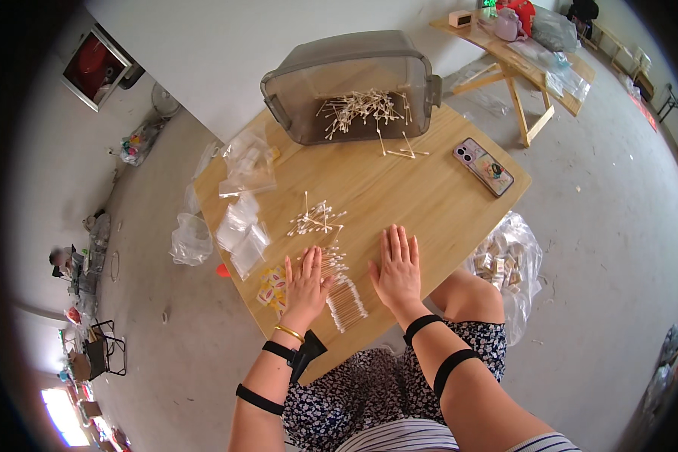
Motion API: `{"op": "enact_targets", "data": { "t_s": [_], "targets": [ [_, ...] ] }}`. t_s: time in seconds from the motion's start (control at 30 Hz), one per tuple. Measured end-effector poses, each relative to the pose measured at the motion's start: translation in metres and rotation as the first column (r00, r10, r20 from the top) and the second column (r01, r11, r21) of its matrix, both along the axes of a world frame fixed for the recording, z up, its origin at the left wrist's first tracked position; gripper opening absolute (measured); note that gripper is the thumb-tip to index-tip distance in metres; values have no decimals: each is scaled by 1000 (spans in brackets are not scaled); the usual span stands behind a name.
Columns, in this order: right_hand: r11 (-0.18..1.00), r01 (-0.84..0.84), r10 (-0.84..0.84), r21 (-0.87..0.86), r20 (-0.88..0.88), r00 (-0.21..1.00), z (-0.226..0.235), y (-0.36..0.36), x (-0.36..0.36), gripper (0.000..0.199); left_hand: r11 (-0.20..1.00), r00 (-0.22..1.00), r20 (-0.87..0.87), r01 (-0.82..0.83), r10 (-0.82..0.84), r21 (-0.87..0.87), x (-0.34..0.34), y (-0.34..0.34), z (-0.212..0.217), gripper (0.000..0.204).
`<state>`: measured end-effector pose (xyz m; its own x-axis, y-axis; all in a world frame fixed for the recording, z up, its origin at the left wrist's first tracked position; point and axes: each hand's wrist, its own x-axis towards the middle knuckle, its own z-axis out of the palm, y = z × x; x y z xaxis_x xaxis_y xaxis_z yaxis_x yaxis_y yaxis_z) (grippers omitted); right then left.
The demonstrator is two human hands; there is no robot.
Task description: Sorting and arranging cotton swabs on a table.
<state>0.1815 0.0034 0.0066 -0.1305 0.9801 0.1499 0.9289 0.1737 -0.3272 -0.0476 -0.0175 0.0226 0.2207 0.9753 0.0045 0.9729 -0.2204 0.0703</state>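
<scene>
On the near part of the wooden table (418, 192), I see a neat row of cotton swabs (345, 305) between the two hands. Left hand (306, 285): open, fingers extended, at the row's left edge; can't confirm contact from here. Right hand (397, 273): open, palm down, just right of the row. Loose swab pile (318, 219) just beyond. Yellow-and-white packets (270, 286) by the left hand, clear plastic bags (243, 233) farther out. At the far edge I have a gray bin (339, 56) with more swabs inside, phone (484, 167) to its right.
</scene>
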Motion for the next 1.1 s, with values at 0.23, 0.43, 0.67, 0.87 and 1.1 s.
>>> {"op": "enact_targets", "data": {
  "t_s": [0.23, 0.43, 0.67, 0.87, 1.1],
  "targets": [
    [1000, 6, -6, -3, 25, 1000, 2, 1, 2, 72, 975, 958, 267, -154, 107, 161, 29, 39, 23, 44],
    [1000, 8, -8, -16, 8, 1000, 2, 2, 0, 73, 959, 920, 276, -285, 277, -14, 48, 88, 13, 17],
    [1000, 9, -9, -14, -14, 1000, 5, 0, -4, 72, 957, 562, 804, -290, 194, -28, 39, 107, 8, 23],
    [1000, 6, -6, 2, 2, 1000, 1, 1, -1, 72, 926, 474, 865, -376, 166, 28, -7, 101, 10, 23],
    [1000, 10, -10, -25, 10, 1000, 0, 1, 2, 71, 984, 969, 245, -83, 43, 157, -14, 80, 19, 6]
  ]
}}
